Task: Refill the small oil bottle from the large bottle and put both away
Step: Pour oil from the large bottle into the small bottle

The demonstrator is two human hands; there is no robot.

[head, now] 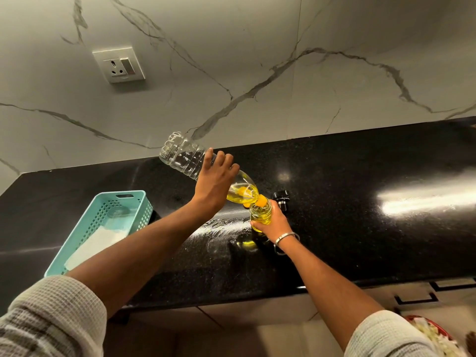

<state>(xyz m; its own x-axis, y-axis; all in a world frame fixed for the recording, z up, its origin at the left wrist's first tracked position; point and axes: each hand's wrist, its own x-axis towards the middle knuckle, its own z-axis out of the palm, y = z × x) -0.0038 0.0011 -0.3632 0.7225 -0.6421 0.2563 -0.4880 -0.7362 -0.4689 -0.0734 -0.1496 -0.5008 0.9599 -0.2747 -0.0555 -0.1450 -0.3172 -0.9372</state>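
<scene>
While tilted neck-down | large bottle [185,157] mouth meets small bottle [260,213]

Clear ribbed plastic large bottle [184,157], clear glossy small bottle [261,213] of yellow oil, polished speckled black stone counter [360,215], veined marble-look wall [257,60], perforated teal plastic basket [121,202], shiny metal bangle [286,239], waffle-knit cloth sleeves [51,318].

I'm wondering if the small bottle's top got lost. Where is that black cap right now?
In the head view, the black cap lies on the black counter, just right of the small oil bottle that the right hand grips, apart from it.
</scene>
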